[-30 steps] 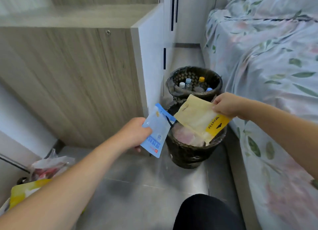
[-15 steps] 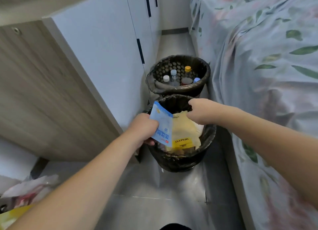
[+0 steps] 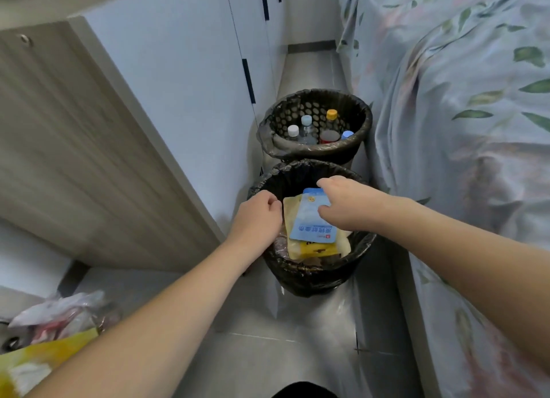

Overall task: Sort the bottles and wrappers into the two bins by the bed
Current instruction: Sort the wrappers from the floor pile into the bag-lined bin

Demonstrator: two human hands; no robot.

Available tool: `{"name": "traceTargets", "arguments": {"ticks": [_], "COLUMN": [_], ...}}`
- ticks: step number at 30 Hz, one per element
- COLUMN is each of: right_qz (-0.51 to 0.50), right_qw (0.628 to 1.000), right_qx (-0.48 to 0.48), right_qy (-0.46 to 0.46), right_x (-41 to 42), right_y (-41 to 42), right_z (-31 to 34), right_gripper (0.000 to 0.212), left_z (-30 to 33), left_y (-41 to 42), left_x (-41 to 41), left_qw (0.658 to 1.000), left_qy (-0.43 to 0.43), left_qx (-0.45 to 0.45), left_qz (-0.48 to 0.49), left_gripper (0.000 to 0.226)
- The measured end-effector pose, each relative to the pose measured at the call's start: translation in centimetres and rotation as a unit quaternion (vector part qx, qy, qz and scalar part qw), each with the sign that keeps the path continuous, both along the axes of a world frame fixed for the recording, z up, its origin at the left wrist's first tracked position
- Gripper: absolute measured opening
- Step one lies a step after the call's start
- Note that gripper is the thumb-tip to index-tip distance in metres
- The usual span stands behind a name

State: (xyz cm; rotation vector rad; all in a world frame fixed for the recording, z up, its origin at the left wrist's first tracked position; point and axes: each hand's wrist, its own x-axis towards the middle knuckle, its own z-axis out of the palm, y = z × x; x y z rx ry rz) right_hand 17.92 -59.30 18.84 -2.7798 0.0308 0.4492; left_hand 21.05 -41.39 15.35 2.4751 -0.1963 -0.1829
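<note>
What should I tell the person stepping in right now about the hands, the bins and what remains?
Left hand: loosely curled over the near bin's left rim, holding nothing.
Right hand: over the same bin; whether it touches the blue wrapper is unclear.
The blue wrapper lies on the yellow wrapper in the near bin. Capped bottles stand in the far bin.
Left: more bags on the floor at lower left; contents unclear.

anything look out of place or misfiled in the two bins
Nothing stands out. The far bin holds only capped bottles, upright. The near bin holds wrappers: the blue wrapper lies on the yellow wrapper. Both hands hover empty above it.
</note>
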Motion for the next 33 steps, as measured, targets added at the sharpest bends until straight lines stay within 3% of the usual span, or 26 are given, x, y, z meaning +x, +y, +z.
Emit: {"name": "traceTargets", "arguments": {"ticks": [7, 12, 19, 27, 31, 33], "right_qz": [0.049, 0.062, 0.134, 0.183, 0.217, 0.24], "right_qw": [0.998, 0.994, 0.989, 0.982, 0.974, 0.968], "right_qx": [-0.005, 0.026, 0.033, 0.045, 0.049, 0.049], "right_qy": [-0.036, -0.083, -0.06, 0.005, 0.036, 0.051], "right_x": [-2.3, -4.2, -4.5, -4.4, -5.2, -6.1], "right_y": [4.0, 11.0, 21.3, 32.0, 37.7, 40.5], "right_z": [0.5, 1.5, -1.5, -5.6, -8.3, -9.9], "right_gripper": [0.061, 0.048, 0.045, 0.041, 0.048, 0.05], "left_z": [1.9, 1.6, -0.1, -6.1, -10.5, -12.9], "left_y": [8.8, 14.8, 23.3, 35.6, 42.2, 45.3], "left_x": [-4.0, -5.5, -7.0, -11.1, -15.8, -19.2], "left_qw": [0.998, 0.999, 0.991, 0.986, 0.98, 0.974], "left_qy": [-0.043, -0.048, -0.097, -0.059, -0.025, -0.047], "left_qx": [-0.032, 0.001, 0.091, 0.133, 0.117, 0.132], "left_qz": [-0.021, -0.022, -0.034, 0.077, 0.162, 0.177], "left_gripper": [0.024, 0.026, 0.024, 0.021, 0.032, 0.038]}}
